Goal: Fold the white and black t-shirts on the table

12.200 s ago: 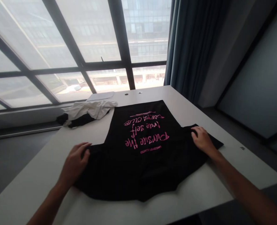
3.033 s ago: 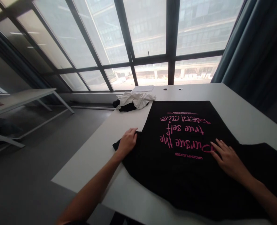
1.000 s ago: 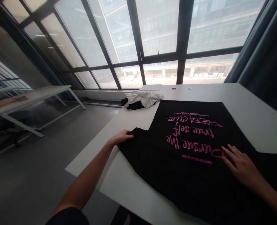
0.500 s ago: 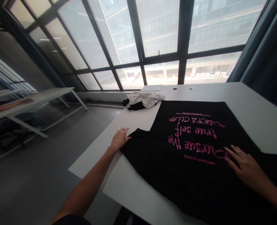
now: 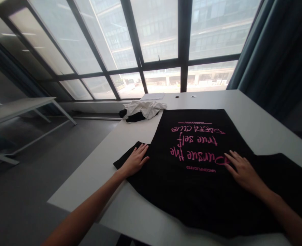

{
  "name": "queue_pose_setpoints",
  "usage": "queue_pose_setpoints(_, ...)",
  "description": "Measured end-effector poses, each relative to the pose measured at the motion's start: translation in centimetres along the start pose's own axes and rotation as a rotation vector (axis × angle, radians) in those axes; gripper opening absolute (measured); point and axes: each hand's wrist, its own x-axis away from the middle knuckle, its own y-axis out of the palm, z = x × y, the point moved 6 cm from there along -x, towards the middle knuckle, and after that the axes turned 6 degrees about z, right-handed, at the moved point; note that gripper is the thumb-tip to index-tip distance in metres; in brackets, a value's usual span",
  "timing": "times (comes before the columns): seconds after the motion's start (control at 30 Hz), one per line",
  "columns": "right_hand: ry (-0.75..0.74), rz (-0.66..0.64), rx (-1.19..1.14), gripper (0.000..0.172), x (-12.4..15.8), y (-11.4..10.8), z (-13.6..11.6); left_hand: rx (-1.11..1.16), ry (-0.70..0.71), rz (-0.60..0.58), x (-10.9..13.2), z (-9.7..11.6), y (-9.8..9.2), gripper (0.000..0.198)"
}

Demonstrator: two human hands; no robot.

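Squarely in front of the person, a black T-shirt (image 5: 199,184) lies spread on the white surface (image 5: 258,116). Its long axis runs from the near edge away toward the window (image 5: 156,34). The straight hem is at the far end and the shoulder end is nearest the person, so the pink lettering (image 5: 197,143) reads upside down from the head view. The 2 sleeves stick out sideways, across that axis.

The left hand (image 5: 137,160) rests palm down on the left sleeve (image 5: 126,159), which reaches toward the surface's left edge. Its grip is released: fingers straight and slightly fanned, pinching no cloth. The right hand (image 5: 243,169) lies flat on the chest of the shirt, fingertips touching the first big letter of the print. Its grip is likewise released and grasps nothing. The right sleeve (image 5: 289,167) runs out beyond it to the right, untouched. So the left hand is on the shirt's outer side and the right is close to its middle line.

A heap of white and black clothes (image 5: 143,110) sits at the far left corner, well apart from both hands. A dark curtain (image 5: 273,51) hangs on the right, and a second table (image 5: 23,104) stands off to the left.
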Motion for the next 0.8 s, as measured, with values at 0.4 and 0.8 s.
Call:
queue_pose_setpoints(0.4,0.406,0.453,-0.09,0.048,0.4,-11.8,12.9,0.283,0.441,-0.12,-9.6,17.7,0.0,0.06)
queue_pose_setpoints(0.8,0.222,-0.03,0.011,0.059,-0.3,-4.6,3.3,0.238,0.601,-0.093,-12.0,24.3,8.4,0.055)
